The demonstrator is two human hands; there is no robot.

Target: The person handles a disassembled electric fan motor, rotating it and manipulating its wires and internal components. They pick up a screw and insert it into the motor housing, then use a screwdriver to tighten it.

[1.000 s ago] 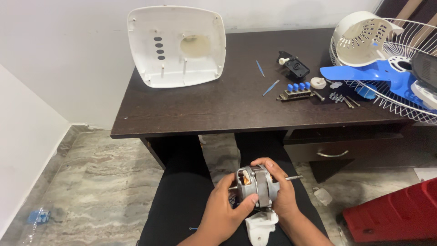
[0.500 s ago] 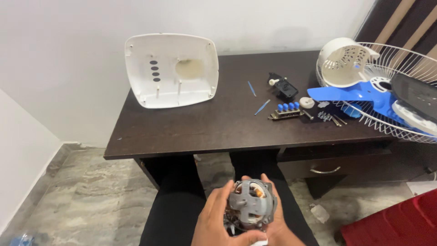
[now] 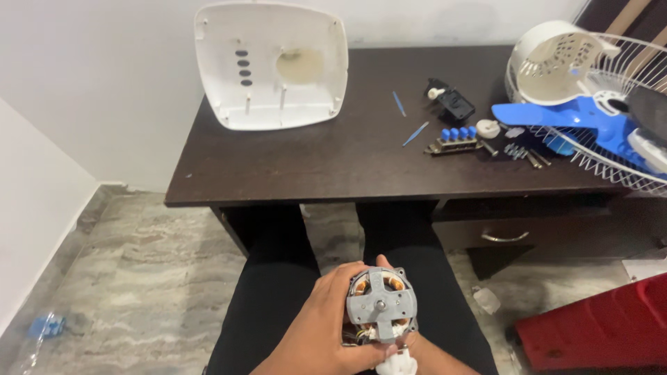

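Dark brown wood makes up the largest thing in view, a rectangular desk [image 3: 333,167] standing against a pale wall. On its back left corner leans a white, rounded-square plastic fan housing [image 3: 272,66], inner side showing. At the right edge lie a white wire fan guard [image 3: 604,149], a bright blue plastic fan blade [image 3: 556,114] and a white vented plastic motor cover [image 3: 556,66]. Between these and the desk's middle sit a small black switch block [image 3: 453,103], a row of blue push buttons on a metal strip [image 3: 455,137] and a scatter of small screws [image 3: 524,154].

Below the desk, over the person's black-trousered lap, both hands hold a round grey metal fan motor [image 3: 380,307], its copper windings visible through the frame and its shaft pointing up toward the camera. The left hand [image 3: 321,326] wraps the motor's left side, fingers curled close together. The right hand [image 3: 410,344] is mostly hidden beneath the motor; its finger position cannot be told.

The work seems to be at the inspection stage, the motor turned end-on for a look. Any next move would need a steady grip and care with the thin wires at its lower edge.
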